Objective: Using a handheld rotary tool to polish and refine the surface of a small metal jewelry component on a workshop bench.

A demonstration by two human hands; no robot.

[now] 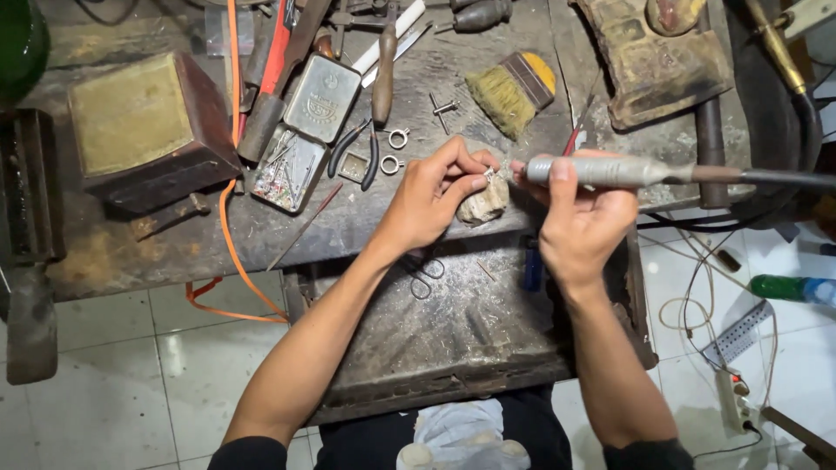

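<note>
My left hand [433,193] pinches a tiny silver piece [489,174] between thumb and fingertips, above a worn wooden bench peg [484,205]. My right hand [582,211] grips a grey rotary tool handpiece [610,171] like a pen, its tip right at the silver piece. A black flexible shaft [784,179] runs from the handpiece off to the right.
On the bench lie two silver rings [395,151], black pliers [359,153], an open tin of pins [303,130], a yellow brush [514,89] and a wooden block [144,130]. A pulled-out drawer tray [453,331] holds scissors [427,275]. A power strip [733,396] lies on the floor.
</note>
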